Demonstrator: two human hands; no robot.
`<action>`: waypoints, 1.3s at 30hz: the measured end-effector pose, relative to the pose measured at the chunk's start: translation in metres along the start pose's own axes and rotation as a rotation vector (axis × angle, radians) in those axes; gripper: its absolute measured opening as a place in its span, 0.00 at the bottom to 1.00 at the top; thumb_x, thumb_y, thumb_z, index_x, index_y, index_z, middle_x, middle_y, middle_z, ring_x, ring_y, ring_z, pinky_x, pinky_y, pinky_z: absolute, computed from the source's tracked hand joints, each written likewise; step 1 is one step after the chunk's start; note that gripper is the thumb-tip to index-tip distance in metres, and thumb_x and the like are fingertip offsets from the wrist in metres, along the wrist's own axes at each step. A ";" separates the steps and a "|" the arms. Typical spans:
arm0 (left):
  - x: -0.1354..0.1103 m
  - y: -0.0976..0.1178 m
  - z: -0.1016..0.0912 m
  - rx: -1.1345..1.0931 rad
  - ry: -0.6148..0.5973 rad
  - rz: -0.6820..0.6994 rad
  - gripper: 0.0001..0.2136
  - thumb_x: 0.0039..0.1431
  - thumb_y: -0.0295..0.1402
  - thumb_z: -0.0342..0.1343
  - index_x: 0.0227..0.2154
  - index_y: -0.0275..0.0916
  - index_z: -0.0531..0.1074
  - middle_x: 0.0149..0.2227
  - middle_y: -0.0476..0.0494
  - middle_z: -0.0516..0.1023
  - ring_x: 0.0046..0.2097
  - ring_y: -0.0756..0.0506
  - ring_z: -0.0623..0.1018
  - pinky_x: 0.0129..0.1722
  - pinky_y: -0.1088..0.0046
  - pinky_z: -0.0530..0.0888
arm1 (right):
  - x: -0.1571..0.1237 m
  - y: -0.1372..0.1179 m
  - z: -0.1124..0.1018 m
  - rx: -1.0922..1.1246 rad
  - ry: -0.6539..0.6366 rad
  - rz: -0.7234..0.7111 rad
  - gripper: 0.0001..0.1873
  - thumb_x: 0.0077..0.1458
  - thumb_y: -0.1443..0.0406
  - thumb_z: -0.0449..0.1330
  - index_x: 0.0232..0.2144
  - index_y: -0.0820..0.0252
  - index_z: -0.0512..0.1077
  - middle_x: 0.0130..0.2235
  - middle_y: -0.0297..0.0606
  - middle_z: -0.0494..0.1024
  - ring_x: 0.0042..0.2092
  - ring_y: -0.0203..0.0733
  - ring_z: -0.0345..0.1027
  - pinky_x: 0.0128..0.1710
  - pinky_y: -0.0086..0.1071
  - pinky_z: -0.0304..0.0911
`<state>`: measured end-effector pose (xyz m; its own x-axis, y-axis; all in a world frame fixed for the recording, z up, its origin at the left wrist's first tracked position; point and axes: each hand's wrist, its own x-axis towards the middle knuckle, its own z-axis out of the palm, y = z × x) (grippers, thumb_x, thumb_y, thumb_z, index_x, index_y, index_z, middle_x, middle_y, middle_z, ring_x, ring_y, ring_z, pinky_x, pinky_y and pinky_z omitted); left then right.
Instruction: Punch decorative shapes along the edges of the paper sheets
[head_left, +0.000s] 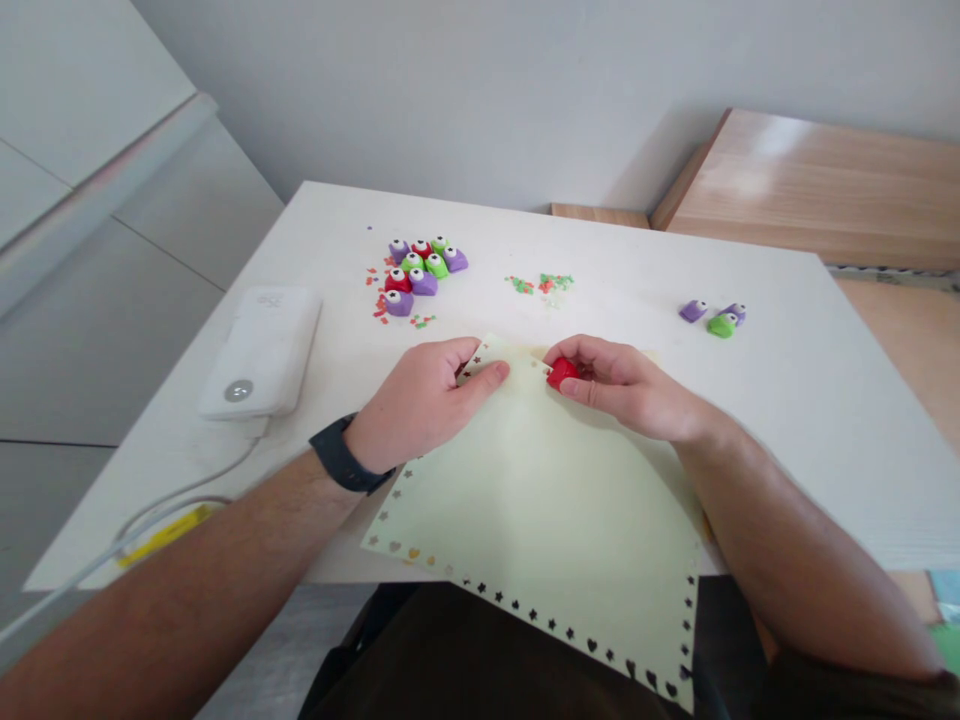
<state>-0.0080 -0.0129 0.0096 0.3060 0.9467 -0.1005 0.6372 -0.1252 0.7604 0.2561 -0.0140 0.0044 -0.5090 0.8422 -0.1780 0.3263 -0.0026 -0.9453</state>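
Observation:
A pale yellow paper sheet (pixel 547 510) lies across the near edge of the white table (pixel 787 400), its borders punched with small stars and hearts. My left hand (pixel 420 405) pinches the sheet's far edge, thumb on top. My right hand (pixel 622 385) is closed on a small red craft punch (pixel 561 373) set on that same far edge, just right of my left thumb.
A cluster of purple, red and green punches (pixel 418 272) sits at the far left with paper bits around it. More confetti (pixel 541 284) lies mid-table. Three punches (pixel 716 317) stand at the right. A white power bank (pixel 262 350) with cable lies left.

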 end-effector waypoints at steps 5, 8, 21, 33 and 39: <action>0.001 -0.001 0.000 0.029 0.010 0.003 0.14 0.64 0.43 0.56 0.26 0.41 0.69 0.21 0.52 0.64 0.25 0.49 0.63 0.24 0.72 0.55 | 0.000 0.001 0.000 0.039 0.005 0.001 0.15 0.65 0.57 0.64 0.50 0.57 0.74 0.41 0.38 0.76 0.41 0.42 0.67 0.42 0.37 0.64; 0.001 -0.002 0.000 0.038 0.014 -0.001 0.15 0.64 0.43 0.55 0.25 0.41 0.68 0.21 0.52 0.63 0.25 0.49 0.63 0.24 0.72 0.55 | 0.000 0.000 -0.001 0.074 0.004 0.009 0.15 0.64 0.57 0.65 0.50 0.58 0.75 0.40 0.38 0.75 0.40 0.42 0.66 0.40 0.36 0.63; 0.001 0.000 0.000 -0.001 0.009 -0.002 0.14 0.62 0.42 0.57 0.25 0.41 0.68 0.20 0.52 0.63 0.25 0.49 0.62 0.24 0.72 0.54 | 0.001 0.001 0.000 0.038 0.008 -0.001 0.15 0.64 0.57 0.65 0.49 0.57 0.75 0.41 0.38 0.76 0.40 0.42 0.67 0.42 0.37 0.64; 0.001 -0.001 0.000 0.019 0.011 -0.003 0.14 0.62 0.42 0.57 0.24 0.41 0.67 0.20 0.53 0.62 0.24 0.49 0.62 0.24 0.72 0.54 | 0.002 0.002 -0.002 0.075 0.018 0.022 0.16 0.63 0.56 0.66 0.48 0.58 0.76 0.38 0.37 0.75 0.38 0.41 0.66 0.38 0.35 0.63; 0.001 -0.001 0.000 0.025 -0.003 0.004 0.15 0.63 0.43 0.56 0.24 0.41 0.67 0.20 0.53 0.62 0.24 0.49 0.63 0.24 0.72 0.54 | 0.002 0.000 0.000 0.043 0.018 0.006 0.15 0.65 0.57 0.65 0.49 0.57 0.76 0.40 0.38 0.76 0.39 0.42 0.66 0.39 0.36 0.63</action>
<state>-0.0087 -0.0120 0.0087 0.3102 0.9454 -0.0995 0.6539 -0.1362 0.7443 0.2551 -0.0127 0.0039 -0.4930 0.8514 -0.1791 0.2945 -0.0304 -0.9552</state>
